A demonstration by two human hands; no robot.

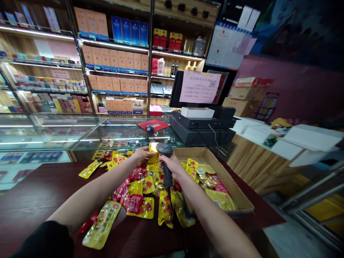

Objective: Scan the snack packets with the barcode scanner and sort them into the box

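My right hand (172, 165) is wrapped round the handle of a dark barcode scanner (165, 149), whose cable hangs down toward the counter. Just left of the scanner's head, my left hand (143, 154) pinches a yellow snack packet (153, 147), lit brightly by the scanner's light. Below both hands lies a loose heap of yellow and red snack packets (137, 184). A shallow cardboard box (239, 190) at the right holds several more packets, and a long yellow packet (102, 224) lies near my left forearm.
Behind the heap is a glass display counter (88, 138) with a red mat (161, 124) and a mouse (149, 128). A till with a cash drawer (201, 130) stands at the back right. Shelves of boxes (115, 59) line the wall; white cartons (292, 143) sit further right.
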